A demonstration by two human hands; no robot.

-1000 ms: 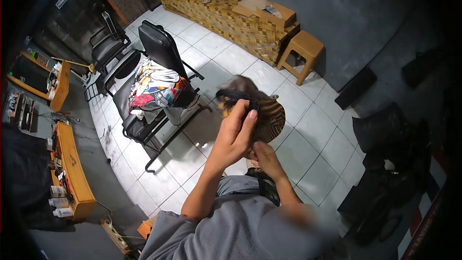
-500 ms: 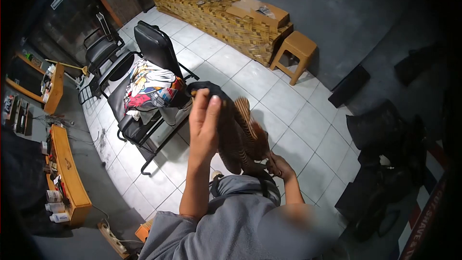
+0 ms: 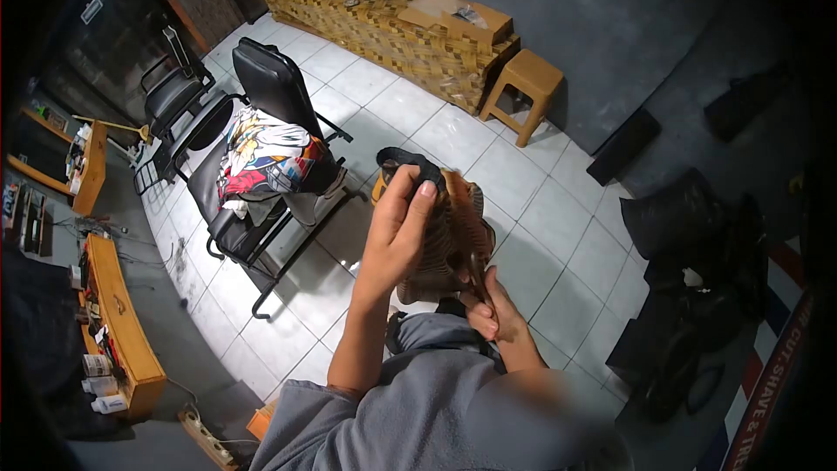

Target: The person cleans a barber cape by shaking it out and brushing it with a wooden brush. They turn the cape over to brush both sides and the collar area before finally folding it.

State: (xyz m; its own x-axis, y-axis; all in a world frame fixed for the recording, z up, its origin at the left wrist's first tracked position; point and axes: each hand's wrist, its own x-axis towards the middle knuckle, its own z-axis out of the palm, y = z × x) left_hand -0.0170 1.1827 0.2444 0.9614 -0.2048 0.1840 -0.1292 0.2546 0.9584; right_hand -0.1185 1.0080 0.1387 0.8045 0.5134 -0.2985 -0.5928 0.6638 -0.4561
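Observation:
A brown striped garment (image 3: 464, 218) with a black band along its upper edge hangs in front of my body. My left hand (image 3: 405, 222) pinches it near the black band, thumb and fingers closed, and a bit of yellow-orange shows beside the fingers. Lower down and to the right, my right hand (image 3: 491, 310) is closed on a narrow brown part at the garment's edge. The exact kind of garment cannot be made out from its folds. To the left, a colourful printed cloth (image 3: 266, 153) lies bunched on the seat of a black chair (image 3: 272, 78).
A patterned bench (image 3: 375, 30) along the back wall carries a cardboard box (image 3: 462, 17). A tan stool (image 3: 526, 87) stands beside it. Wooden shelves (image 3: 122, 323) with bottles line the left wall. Dark cushioned items (image 3: 671, 227) sit at the right.
Both hands have shifted slightly right in view with the garment. It has been turned and bunched, and its black band now shows above my left fingers. My right hand shows more of its fingers.

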